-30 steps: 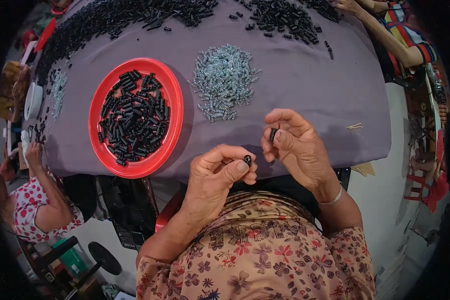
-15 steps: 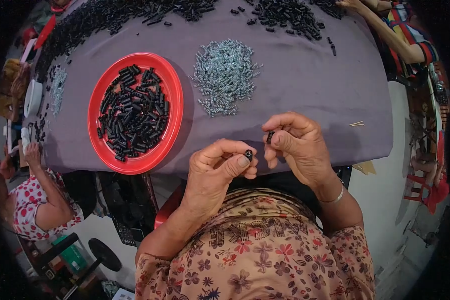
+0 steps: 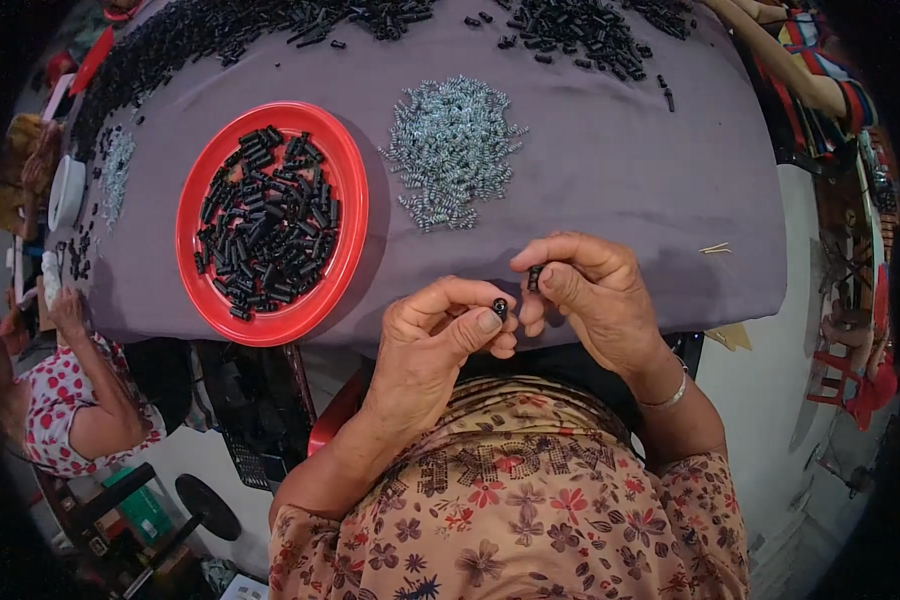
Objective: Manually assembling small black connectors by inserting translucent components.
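Observation:
My left hand (image 3: 432, 330) pinches a small black cylindrical part (image 3: 500, 309) between thumb and forefinger, its round open end facing up. Close by on the right, my right hand (image 3: 595, 295) is closed on another short black part (image 3: 535, 278), held by thumb and forefinger. The two parts are apart, with a narrow gap between them. Beyond my hands lies a heap of small silvery coil springs (image 3: 452, 150) on the cloth. To the left, a red oval tray (image 3: 352, 215) holds many black cylindrical parts (image 3: 260, 220).
Purple-grey cloth (image 3: 630, 150) covers the table. More black parts (image 3: 580, 35) are heaped along the far edge. Two thin yellowish sticks (image 3: 715, 249) lie at right. A person in a dotted top (image 3: 85, 400) sits at left; another person's arm (image 3: 790, 65) reaches in at far right.
My right hand has moved slightly left, bringing its black part closer to the one in my left hand. The other person's hand at far right has moved up toward the picture's edge.

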`<action>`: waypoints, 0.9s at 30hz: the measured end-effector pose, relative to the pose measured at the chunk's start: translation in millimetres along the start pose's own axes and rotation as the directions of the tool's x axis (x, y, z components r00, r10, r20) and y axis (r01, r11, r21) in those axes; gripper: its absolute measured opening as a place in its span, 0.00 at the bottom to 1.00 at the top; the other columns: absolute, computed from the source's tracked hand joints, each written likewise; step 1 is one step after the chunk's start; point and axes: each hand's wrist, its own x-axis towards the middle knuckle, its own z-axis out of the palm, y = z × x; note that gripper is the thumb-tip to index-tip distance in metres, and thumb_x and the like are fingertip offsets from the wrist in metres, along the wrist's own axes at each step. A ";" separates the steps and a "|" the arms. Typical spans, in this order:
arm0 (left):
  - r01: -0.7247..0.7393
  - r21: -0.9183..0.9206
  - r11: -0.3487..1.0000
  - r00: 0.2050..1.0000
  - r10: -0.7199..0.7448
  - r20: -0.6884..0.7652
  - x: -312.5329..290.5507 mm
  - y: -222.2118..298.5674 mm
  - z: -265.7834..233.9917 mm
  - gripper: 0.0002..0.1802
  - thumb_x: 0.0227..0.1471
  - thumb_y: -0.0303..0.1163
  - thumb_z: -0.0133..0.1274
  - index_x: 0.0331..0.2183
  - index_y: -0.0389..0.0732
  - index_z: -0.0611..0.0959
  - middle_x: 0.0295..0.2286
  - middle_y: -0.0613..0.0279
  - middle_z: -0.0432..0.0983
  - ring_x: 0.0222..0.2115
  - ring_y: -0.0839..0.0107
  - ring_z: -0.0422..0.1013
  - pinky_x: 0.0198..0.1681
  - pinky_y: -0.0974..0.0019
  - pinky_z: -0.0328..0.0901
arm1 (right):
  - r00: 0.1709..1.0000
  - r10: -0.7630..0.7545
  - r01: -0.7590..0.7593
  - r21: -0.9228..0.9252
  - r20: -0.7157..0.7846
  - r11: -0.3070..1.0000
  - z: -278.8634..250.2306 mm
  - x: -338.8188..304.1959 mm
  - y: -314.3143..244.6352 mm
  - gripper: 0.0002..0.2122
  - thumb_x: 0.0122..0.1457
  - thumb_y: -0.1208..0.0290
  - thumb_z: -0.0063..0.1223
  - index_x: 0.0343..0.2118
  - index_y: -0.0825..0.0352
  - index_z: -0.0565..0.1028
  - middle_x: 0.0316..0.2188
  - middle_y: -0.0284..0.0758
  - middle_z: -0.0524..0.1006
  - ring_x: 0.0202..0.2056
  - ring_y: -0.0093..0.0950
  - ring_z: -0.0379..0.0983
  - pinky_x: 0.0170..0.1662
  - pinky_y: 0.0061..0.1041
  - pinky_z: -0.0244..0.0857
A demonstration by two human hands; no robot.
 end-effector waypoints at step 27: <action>0.000 -0.054 0.999 1.000 0.001 0.023 0.7 0.9 -0.3 0.10 0.51 0.26 0.54 0.37 0.32 0.78 0.31 0.55 0.76 0.28 0.73 0.73 0.33 0.71 0.70 | 1.000 -0.022 0.022 -0.033 0.010 0.999 5.7 -3.3 -0.6 0.09 0.55 0.78 0.52 0.39 0.73 0.74 0.31 0.33 0.76 0.32 0.20 0.72 0.36 0.19 0.68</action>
